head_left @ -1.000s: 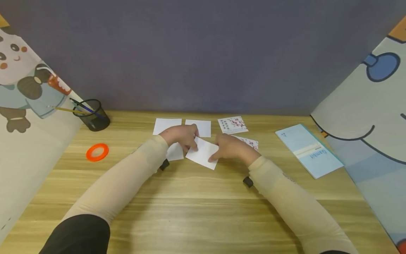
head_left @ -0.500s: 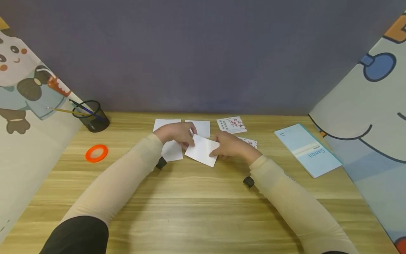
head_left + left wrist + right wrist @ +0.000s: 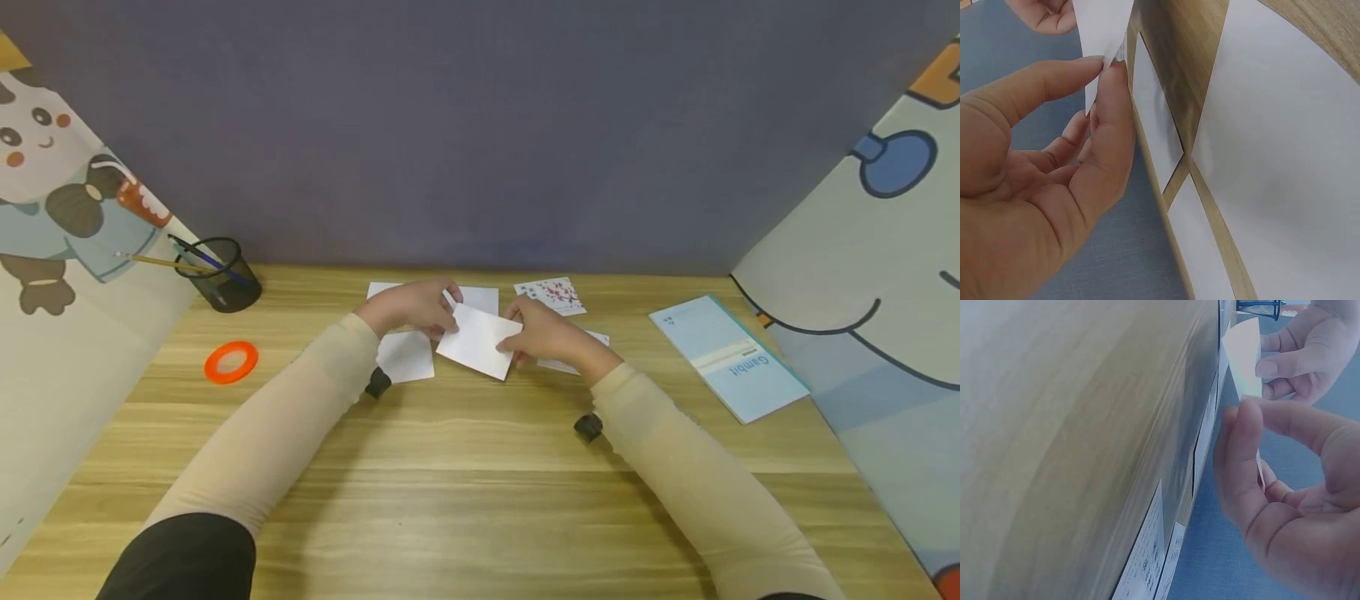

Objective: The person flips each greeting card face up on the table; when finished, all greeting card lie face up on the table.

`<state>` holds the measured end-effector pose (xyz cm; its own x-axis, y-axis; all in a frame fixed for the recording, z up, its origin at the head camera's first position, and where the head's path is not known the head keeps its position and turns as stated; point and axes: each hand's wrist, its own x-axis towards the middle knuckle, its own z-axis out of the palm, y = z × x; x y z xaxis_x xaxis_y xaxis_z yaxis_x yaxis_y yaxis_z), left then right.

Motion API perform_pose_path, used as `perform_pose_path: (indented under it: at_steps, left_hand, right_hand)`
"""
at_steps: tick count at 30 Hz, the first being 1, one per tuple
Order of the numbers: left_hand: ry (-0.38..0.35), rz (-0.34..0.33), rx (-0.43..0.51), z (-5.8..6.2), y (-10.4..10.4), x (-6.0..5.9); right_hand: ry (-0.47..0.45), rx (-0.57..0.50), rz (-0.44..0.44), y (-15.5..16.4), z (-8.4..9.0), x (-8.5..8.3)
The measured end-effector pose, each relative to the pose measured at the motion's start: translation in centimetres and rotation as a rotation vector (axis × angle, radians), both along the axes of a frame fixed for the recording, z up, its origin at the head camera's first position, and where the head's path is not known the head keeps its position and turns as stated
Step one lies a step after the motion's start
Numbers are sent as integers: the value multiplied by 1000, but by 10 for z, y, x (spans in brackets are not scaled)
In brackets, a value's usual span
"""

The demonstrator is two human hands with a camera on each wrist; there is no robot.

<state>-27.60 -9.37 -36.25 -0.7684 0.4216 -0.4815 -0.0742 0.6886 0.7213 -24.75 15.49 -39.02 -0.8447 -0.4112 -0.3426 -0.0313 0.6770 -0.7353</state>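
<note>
Both hands hold one small white card (image 3: pixel 478 337) between them, its plain face up and tilted over the table. My left hand (image 3: pixel 416 306) pinches its left corner between thumb and index finger; in the left wrist view, a bit of print shows on the card's underside. On the opposite edge, my right hand (image 3: pixel 551 335) pinches with thumb and fingers. Beneath and left of the left hand lies another blank white card (image 3: pixel 407 357). Two more blank cards lie behind, including one (image 3: pixel 482 298) partly covered by the held card. A blossom-printed card (image 3: pixel 553 296) lies behind the right hand.
Another printed card (image 3: pixel 562 367) is partly hidden under the right hand. A black mesh pen cup (image 3: pixel 225 292) and an orange ring (image 3: pixel 212 369) stand left on the wooden table (image 3: pixel 450 500). A light blue booklet (image 3: pixel 720 350) lies right. Walls enclose the back and sides.
Both hands have raised the held card slightly and moved it toward the back wall. More of the blank card at left and of the printed card's near edge shows.
</note>
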Motion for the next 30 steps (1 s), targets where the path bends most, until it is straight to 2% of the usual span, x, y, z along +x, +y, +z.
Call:
perform_pose_path:
  at_steps: [6,14,21,30]
  left_hand:
    - [23,19,21,1,0,1]
    - [55,45,66,-3,2,1]
    - [70,102,124,-6,4,0]
    - [138,130,200,-9,6,-2]
  right_hand:
    - [8,-37,-15,1,1,-2]
    - [7,-15,-59,5,5,-3]
    - [30,-6,-103,8,4,-8]
    - [60,-26,-143,10,4,-10]
